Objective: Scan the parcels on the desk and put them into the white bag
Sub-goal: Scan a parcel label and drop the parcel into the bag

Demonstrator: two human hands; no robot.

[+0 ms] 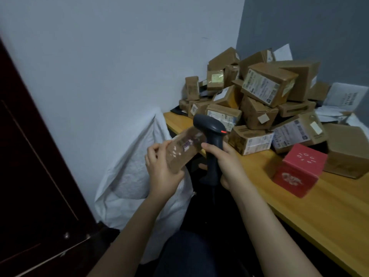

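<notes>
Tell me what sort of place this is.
Probably a small parcel-sorting room or back office: a heap of brown cardboard parcels on a yellow wooden desk, a dark handheld barcode scanner, and a white woven bag beside it.

Nothing reads clearly. The red box (299,168) carries small white characters on top, too blurred to make out. Printed labels on the brown parcels (265,86) behind it and the held parcel (183,151) left of it are illegible.

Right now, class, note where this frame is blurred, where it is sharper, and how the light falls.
Head view: the small parcel in the left hand is motion-smeared, its label unreadable; the piled boxes look sharper; lighting is dim, shadows soft.
</notes>
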